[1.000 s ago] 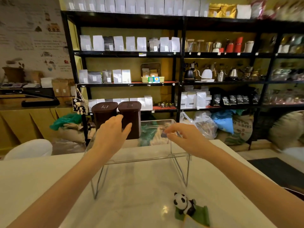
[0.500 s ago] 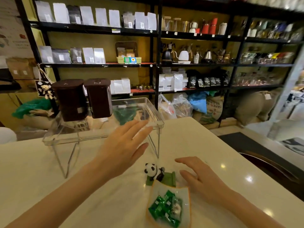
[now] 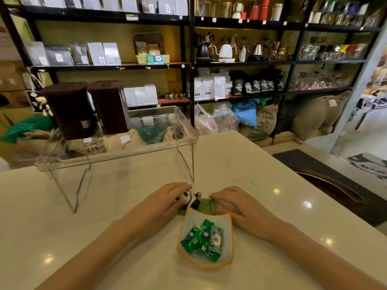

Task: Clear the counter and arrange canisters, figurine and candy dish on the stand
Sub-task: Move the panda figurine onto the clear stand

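Two dark brown canisters (image 3: 70, 110) (image 3: 111, 107) stand side by side on the left half of the clear acrylic stand (image 3: 125, 153); its right half is bare. A panda figurine (image 3: 191, 200) on a green base sits on the white counter (image 3: 73, 237) in front of the stand's right leg. My left hand (image 3: 163, 204) curls around the panda from the left. My right hand (image 3: 240, 208) presses its fingertips against the green base from the right. Just in front of the figurine lies a white, orange-rimmed candy dish (image 3: 230, 237) holding several green wrapped sweets.
Black shelving (image 3: 188, 65) with bags, kettles and jars fills the wall behind the counter. Sacks (image 3: 261, 122) lie on the floor beyond the counter's far edge. A dark mat (image 3: 314, 164) and a chair back (image 3: 335, 189) sit off the counter's right side.
Both hands came down from the stand toward me and closed in on the panda figurine from either side. My view dropped and shifted, so the candy dish now shows fully.
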`<action>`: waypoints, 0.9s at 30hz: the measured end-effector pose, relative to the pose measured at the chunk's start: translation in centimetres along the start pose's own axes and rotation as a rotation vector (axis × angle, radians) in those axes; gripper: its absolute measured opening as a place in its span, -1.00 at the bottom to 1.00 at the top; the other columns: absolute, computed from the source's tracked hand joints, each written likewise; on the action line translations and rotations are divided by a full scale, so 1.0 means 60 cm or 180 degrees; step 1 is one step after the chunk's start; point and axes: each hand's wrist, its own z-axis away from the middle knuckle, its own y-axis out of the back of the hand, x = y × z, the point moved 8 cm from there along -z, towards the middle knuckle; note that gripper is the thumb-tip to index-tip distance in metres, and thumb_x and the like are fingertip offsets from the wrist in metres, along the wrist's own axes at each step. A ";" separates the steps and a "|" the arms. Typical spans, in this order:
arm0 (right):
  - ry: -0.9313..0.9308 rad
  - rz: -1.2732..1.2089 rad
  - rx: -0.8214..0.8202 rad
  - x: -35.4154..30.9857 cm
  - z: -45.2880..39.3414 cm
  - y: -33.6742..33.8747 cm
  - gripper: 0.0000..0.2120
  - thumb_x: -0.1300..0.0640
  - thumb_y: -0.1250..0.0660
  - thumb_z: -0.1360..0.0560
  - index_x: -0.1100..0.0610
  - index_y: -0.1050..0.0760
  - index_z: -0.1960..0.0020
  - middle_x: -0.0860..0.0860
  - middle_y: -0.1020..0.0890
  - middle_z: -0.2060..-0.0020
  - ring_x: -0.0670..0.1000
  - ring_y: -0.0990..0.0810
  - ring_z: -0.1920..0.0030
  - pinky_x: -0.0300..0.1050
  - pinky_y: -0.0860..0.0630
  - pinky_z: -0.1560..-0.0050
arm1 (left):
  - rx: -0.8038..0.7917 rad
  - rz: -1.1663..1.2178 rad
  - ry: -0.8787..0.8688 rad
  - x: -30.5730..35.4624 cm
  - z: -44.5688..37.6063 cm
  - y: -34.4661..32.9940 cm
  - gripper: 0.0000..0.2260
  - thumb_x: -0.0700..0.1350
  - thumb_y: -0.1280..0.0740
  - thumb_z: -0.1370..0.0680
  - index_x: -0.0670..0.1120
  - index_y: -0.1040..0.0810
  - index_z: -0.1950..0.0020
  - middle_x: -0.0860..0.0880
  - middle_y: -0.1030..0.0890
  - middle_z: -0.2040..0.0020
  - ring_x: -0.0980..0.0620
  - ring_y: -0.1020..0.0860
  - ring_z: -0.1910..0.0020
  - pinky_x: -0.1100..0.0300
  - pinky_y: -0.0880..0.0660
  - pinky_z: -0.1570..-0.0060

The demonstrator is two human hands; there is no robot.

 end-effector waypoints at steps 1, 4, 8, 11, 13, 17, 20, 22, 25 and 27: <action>-0.0004 0.0020 -0.0025 0.001 0.000 -0.001 -0.59 -0.07 -0.19 -0.48 -0.05 -0.36 -0.31 -0.15 -0.50 -0.14 -0.17 -0.34 -0.21 -0.44 -0.25 -0.17 | -0.0032 0.0104 0.0030 0.005 0.001 0.001 -0.62 0.05 -0.09 -0.57 0.09 -0.24 -0.40 0.15 -0.32 -0.37 0.24 -0.32 -0.29 0.46 -0.19 -0.25; -0.0016 0.0029 -0.0098 0.001 -0.001 -0.004 -0.56 -0.05 -0.21 -0.45 -0.04 -0.36 -0.32 -0.18 -0.46 -0.11 -0.20 -0.31 -0.19 -0.42 -0.24 -0.18 | 0.0016 0.0302 0.0007 0.015 0.001 0.008 -0.60 -0.04 -0.22 -0.54 0.06 -0.27 -0.38 0.14 -0.36 -0.34 0.20 -0.37 -0.25 0.42 -0.30 -0.24; -0.0029 0.0008 -0.0155 -0.005 -0.003 0.002 -0.57 0.00 -0.25 -0.45 -0.03 -0.37 -0.31 -0.10 -0.51 -0.14 -0.18 -0.34 -0.19 -0.27 -0.31 -0.22 | 0.0102 0.0399 -0.0007 0.012 -0.001 0.010 -0.62 -0.09 -0.27 -0.52 0.05 -0.35 -0.34 0.08 -0.45 -0.26 0.17 -0.44 -0.19 0.30 -0.41 -0.21; -0.0002 0.0071 -0.0283 -0.011 -0.006 0.003 -0.57 -0.01 -0.24 -0.45 0.00 -0.37 -0.31 -0.05 -0.53 -0.19 -0.10 -0.37 -0.21 -0.19 -0.33 -0.25 | 0.0184 0.0425 -0.0018 0.011 -0.006 0.016 -0.64 -0.12 -0.31 -0.50 0.03 -0.41 -0.29 0.05 -0.50 -0.19 0.13 -0.48 -0.13 0.30 -0.44 -0.15; 0.0016 0.0098 -0.0330 -0.015 -0.009 0.001 -0.55 -0.06 -0.20 -0.44 0.02 -0.38 -0.31 -0.02 -0.54 -0.20 -0.06 -0.39 -0.21 -0.16 -0.34 -0.25 | 0.0176 0.0404 0.0002 0.012 -0.008 0.017 -0.64 -0.13 -0.31 -0.50 0.02 -0.41 -0.29 0.04 -0.49 -0.18 0.12 -0.48 -0.11 0.32 -0.44 -0.14; -0.0037 0.0049 -0.0274 -0.012 -0.018 0.007 -0.58 -0.07 -0.25 -0.47 0.03 -0.40 -0.29 0.00 -0.54 -0.19 -0.04 -0.41 -0.21 -0.17 -0.35 -0.24 | 0.0253 0.0309 -0.0074 0.018 -0.014 0.024 -0.64 -0.13 -0.31 -0.50 -0.01 -0.42 -0.28 0.01 -0.51 -0.17 0.10 -0.50 -0.10 0.42 -0.40 -0.10; -0.0150 -0.0091 -0.0111 -0.011 -0.024 0.037 -0.62 0.02 -0.31 -0.47 0.02 -0.43 -0.27 -0.03 -0.53 -0.22 -0.09 -0.43 -0.21 -0.23 -0.33 -0.22 | 0.0315 0.0241 -0.0090 0.027 -0.021 0.048 -0.63 -0.13 -0.33 -0.49 -0.02 -0.42 -0.28 0.00 -0.53 -0.16 0.06 -0.51 -0.10 0.38 -0.44 -0.11; -0.0151 -0.0182 -0.0065 -0.016 -0.028 0.058 -0.63 0.03 -0.34 -0.45 -0.02 -0.45 -0.24 -0.06 -0.55 -0.19 -0.10 -0.47 -0.17 -0.22 -0.39 -0.18 | 0.0367 0.0173 -0.0131 0.041 -0.022 0.070 -0.63 -0.11 -0.33 -0.49 0.00 -0.41 -0.29 0.05 -0.52 -0.14 0.08 -0.51 -0.10 0.25 -0.47 -0.14; -0.0071 -0.0326 0.0016 -0.035 -0.031 0.093 -0.67 0.04 -0.36 -0.43 -0.21 -0.44 -0.15 -0.22 -0.55 -0.08 -0.17 -0.50 -0.10 -0.24 -0.44 -0.13 | 0.0495 0.0024 -0.0225 0.069 -0.020 0.107 -0.60 -0.09 -0.31 -0.49 0.04 -0.38 -0.32 0.11 -0.50 -0.14 0.13 -0.50 -0.09 0.22 -0.50 -0.15; 0.0001 -0.0380 0.0070 -0.052 -0.034 0.119 -0.66 0.05 -0.35 -0.43 -0.31 -0.40 -0.09 -0.31 -0.51 -0.04 -0.21 -0.47 -0.12 -0.34 -0.42 -0.11 | 0.0598 -0.0018 -0.0238 0.085 -0.019 0.137 -0.59 -0.07 -0.30 -0.49 0.06 -0.36 -0.34 0.17 -0.46 -0.12 0.17 -0.48 -0.07 0.27 -0.51 -0.12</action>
